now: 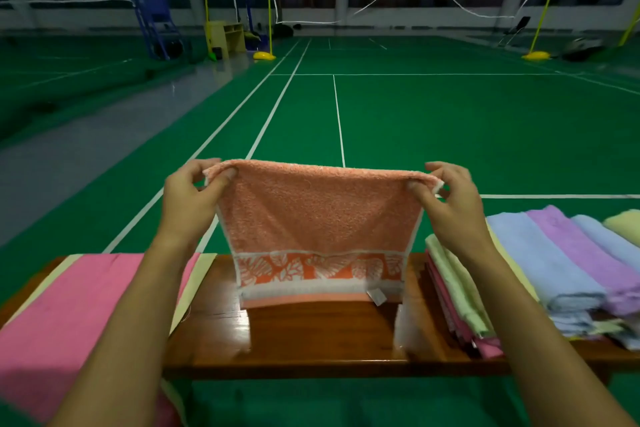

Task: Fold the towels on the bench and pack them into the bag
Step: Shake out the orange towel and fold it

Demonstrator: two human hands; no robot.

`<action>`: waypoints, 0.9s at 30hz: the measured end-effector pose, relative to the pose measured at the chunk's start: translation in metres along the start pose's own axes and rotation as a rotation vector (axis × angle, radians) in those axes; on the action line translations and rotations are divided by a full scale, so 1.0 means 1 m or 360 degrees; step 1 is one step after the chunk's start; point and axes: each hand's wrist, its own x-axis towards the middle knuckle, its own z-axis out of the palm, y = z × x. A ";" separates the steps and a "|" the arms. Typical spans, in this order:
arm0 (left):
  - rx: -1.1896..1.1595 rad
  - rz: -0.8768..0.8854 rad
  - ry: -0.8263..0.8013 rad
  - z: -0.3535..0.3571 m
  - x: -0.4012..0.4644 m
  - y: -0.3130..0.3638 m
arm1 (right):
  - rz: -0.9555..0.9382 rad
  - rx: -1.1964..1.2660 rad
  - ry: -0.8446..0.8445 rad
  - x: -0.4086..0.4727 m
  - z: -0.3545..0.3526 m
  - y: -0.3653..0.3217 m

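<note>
Left hand (188, 196) and right hand (453, 199) each pinch a top corner of the orange towel (318, 218), hanging between them, hem touching the surface (311, 329). Advice: keep corners level, lower evenly, fold flat.

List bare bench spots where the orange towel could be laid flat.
One bare patch: the bench wood under the orange towel, bordered left by the pink towel and right by the towel stack. Right of that is crowded with folded towels. The left hand and right hand pinch the top corners.
</note>
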 end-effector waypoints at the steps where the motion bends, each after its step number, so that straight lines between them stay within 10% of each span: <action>1: -0.0070 -0.0049 -0.0055 -0.001 -0.003 0.001 | 0.0068 0.0130 -0.0078 -0.003 -0.001 -0.004; 16: -0.0622 -0.0338 -0.0398 -0.033 -0.014 0.003 | 0.0502 0.0871 -0.0571 -0.018 -0.015 -0.019; 27: 0.0376 -0.0478 -0.0183 0.023 -0.015 -0.105 | 0.0242 -0.0695 -0.0339 -0.026 0.080 0.070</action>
